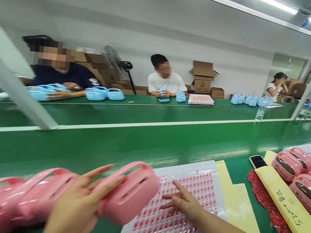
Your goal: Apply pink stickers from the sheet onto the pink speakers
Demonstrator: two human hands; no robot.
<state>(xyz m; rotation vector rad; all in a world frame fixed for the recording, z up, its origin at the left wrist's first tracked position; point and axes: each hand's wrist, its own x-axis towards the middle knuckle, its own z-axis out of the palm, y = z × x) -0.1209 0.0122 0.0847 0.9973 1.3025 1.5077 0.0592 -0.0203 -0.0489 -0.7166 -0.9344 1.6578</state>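
A pink plastic housing with a loop handle is gripped in my left hand, tilted above the left edge of a sticker sheet. My right hand hovers over that white sheet, fingers spread, with nothing visible in them. Rows of small oval pink stickers cover the sheet. More pink housings stand in a row at the left, partly hidden by my left hand and forearm.
Yellow paper lies under the sheet. At right are a phone, a yellow packet, red bubble wrap and pink housings with dark panels. Across the green bench, co-workers handle light-blue housings. A metal post rises at left.
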